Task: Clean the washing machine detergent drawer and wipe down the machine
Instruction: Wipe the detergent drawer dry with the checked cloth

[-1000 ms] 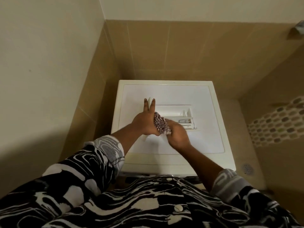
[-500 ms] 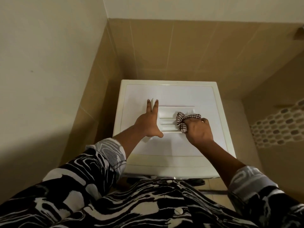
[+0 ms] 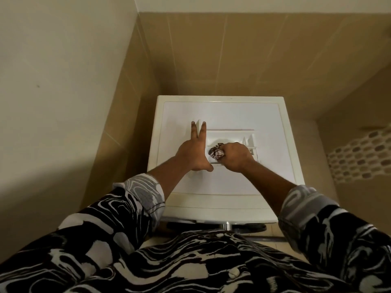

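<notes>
Tan tiled walls (image 3: pixel 232 56) closing in a corner, with a plain cream wall (image 3: pixel 63 70) on the left and a band of oval mosaic tiles (image 3: pixel 364 157) low on the right. White top-loading washing machine (image 3: pixel 222 111) pushed into that corner, seen from above, its front edge nearest the camera. Black-and-white swirl-patterned sleeves (image 3: pixel 118 218) filling the bottom of the view, both cuffs turned back at the forearm.

Set into the machine's top, slightly right of centre, the detergent drawer (image 3: pixel 230 136), a rectangular recess with its compartments exposed and thin upright dividers at its right end. At the recess's left edge, a white flap (image 3: pixel 198 125) standing upright.

Left hand (image 3: pixel 195 154) flat and spread against the flap, two fingers (image 3: pixel 202 132) stretched up along it in a V, thumb pointing right along the front edge of the recess. Not closed on anything.

Right hand (image 3: pixel 234 155) curled tight around a bunched checked cloth (image 3: pixel 216 152), brown and white, pressed down into the left compartment of the drawer. Cloth sticking out from the thumb side of the fist, just beside the left hand's palm. Whether the two hands actually touch: cannot tell.
</notes>
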